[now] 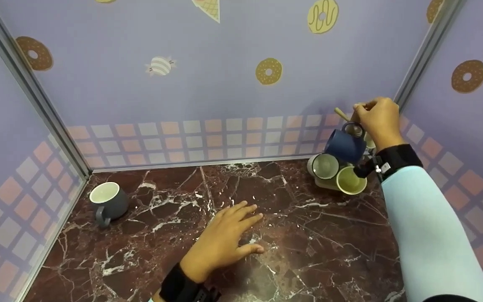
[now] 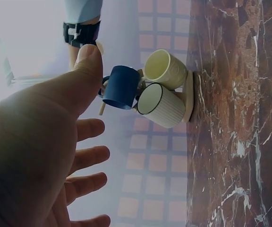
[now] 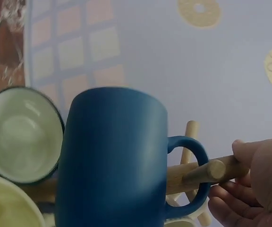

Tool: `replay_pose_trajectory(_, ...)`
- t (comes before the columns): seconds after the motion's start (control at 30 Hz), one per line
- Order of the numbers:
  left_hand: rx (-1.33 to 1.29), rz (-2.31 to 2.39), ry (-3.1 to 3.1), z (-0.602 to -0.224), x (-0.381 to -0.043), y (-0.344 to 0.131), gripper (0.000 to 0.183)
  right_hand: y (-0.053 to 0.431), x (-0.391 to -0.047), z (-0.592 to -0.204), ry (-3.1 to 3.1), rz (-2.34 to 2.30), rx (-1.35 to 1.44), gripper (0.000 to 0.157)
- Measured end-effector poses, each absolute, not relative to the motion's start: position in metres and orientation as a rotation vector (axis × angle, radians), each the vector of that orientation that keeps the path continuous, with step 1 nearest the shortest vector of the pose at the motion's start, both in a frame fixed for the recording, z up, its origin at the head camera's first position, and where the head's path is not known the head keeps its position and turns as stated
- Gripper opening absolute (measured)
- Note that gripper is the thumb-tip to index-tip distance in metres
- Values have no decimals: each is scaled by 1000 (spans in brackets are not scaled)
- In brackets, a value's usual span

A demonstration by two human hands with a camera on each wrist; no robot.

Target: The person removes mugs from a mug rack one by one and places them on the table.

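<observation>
My right hand (image 1: 380, 121) grips the top of the wooden post (image 3: 179, 176) of a mug tree, thumb and fingers around it. A blue mug (image 1: 345, 147) hangs tilted by its handle from a peg (image 3: 210, 171) just below that hand. Lower on the tree are a ribbed white mug (image 2: 162, 106) with a dark rim and a pale yellow mug (image 2: 165, 69). The tree's base (image 2: 189, 97) stands on the marble-patterned table. Over the table's middle, my left hand (image 1: 222, 239) has its fingers spread and holds nothing; whether it touches the surface, I cannot tell.
A dark grey mug (image 1: 113, 206) with a white inside stands upright at the table's left, its handle toward me. Purple panels with printed sweets and checks enclose the back (image 1: 216, 96) and both sides. The mug tree is close to the back right corner.
</observation>
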State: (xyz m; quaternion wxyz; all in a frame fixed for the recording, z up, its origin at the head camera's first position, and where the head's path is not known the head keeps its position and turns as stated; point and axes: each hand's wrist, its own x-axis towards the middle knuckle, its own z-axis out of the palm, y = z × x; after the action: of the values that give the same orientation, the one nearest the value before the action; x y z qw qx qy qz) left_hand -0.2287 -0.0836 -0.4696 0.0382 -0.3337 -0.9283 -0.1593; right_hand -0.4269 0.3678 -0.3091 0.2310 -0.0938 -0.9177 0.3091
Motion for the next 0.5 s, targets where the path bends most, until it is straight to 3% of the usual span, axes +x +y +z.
replay_pose_trajectory(0.37,-1036,-522,-2848,-466,-225,-81,88,391,-400,-363,-2267,1207,-425,63)
replay_pose_trajectory(0.5,-1056,-520,-2832,-466,-222,-81,89,394,-390,-392,-2231,1316,-414,71)
